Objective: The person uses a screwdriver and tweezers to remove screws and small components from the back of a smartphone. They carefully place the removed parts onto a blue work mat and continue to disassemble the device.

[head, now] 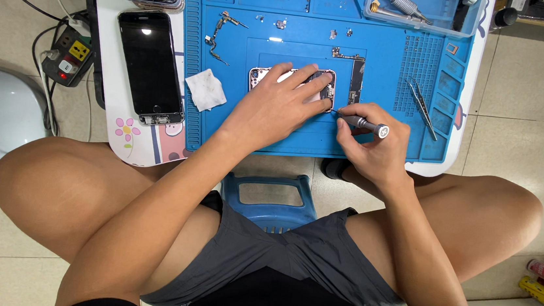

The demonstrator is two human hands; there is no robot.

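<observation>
Both your hands work at the near edge of the blue mat (384, 64): your right hand (371, 145) pinches a small screwdriver (361, 123), your left hand (283, 105) presses flat on the opened phone (291, 82). Beyond lie tweezers (422, 107).

Place: an informal phone-repair workshop, with the person sitting low at a small white table (129, 150) on a pale tiled floor (537, 124).
Work surface: a blue repair mat (222, 122) with moulded compartments is covering most of the table.
Tools: tweezers (422, 107) are lying on the mat, and a clear tray (421, 18) is holding screwdrivers at the far edge.
Parts: an opened phone body (262, 77), a detached circuit board (356, 78), loose flex cables (215, 36) and a separate black screen (150, 63) are lying about.
Power: a power strip (69, 56) with trailing cables is sitting on the floor.
Seating: a blue plastic stool (271, 202) is showing beneath the person.
</observation>
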